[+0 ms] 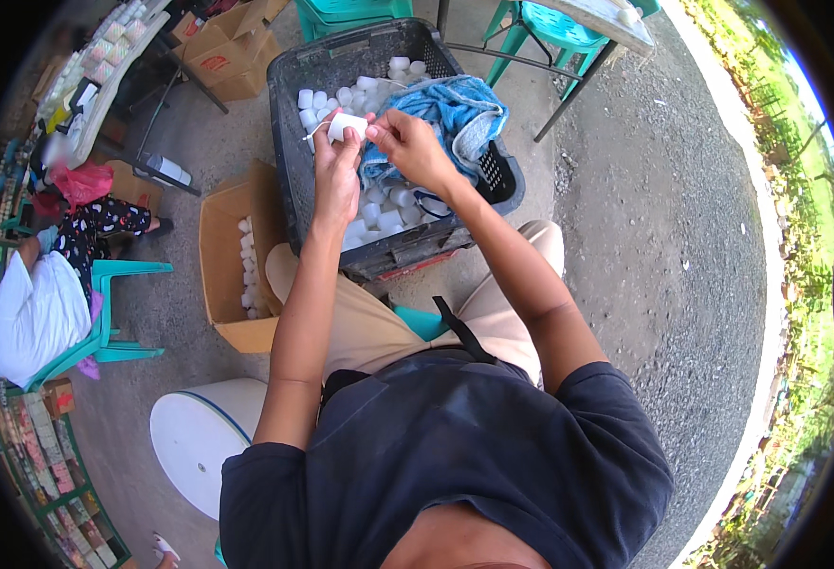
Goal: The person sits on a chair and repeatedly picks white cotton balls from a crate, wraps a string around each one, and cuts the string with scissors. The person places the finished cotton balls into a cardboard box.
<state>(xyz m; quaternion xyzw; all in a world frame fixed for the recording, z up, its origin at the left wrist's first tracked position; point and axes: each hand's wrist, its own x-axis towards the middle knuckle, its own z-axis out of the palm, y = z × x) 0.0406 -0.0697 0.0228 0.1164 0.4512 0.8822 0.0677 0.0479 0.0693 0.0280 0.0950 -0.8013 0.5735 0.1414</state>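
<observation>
At our far left, a co-worker [42, 313] in a white top sits on a green chair [113, 299]. Right of that, beside our leg, we see a carton [219, 256] with a row of white pieces [247, 254] inside. Next comes the black crate [407, 250] in front of our knees, holding many loose pieces [379, 216] of the same kind.

Over the crate, our left hand [338, 180] has its thumb and fingers narrowed around one cylinder [348, 127], supporting it from below. The cylinder is raised above the pile, between our two hands, lying nearly sideways. It looks white, smooth and short, with flat ends, and a thin pale string [311, 136] shows at its left end. At its right end is our right hand [412, 147], the thumb and forefinger drawn narrow and touching that end; whether they also pinch a string, we cannot tell.

We judge the step in hand to be fine fingertip work on the cylinder's end, and not yet finished. The next move seems to call for a steady left grip and a light, precise right pinch, since a smooth piece could slip or turn.

Farther right, a blue cloth [459, 114] lies bunched over the crate's right side.
</observation>
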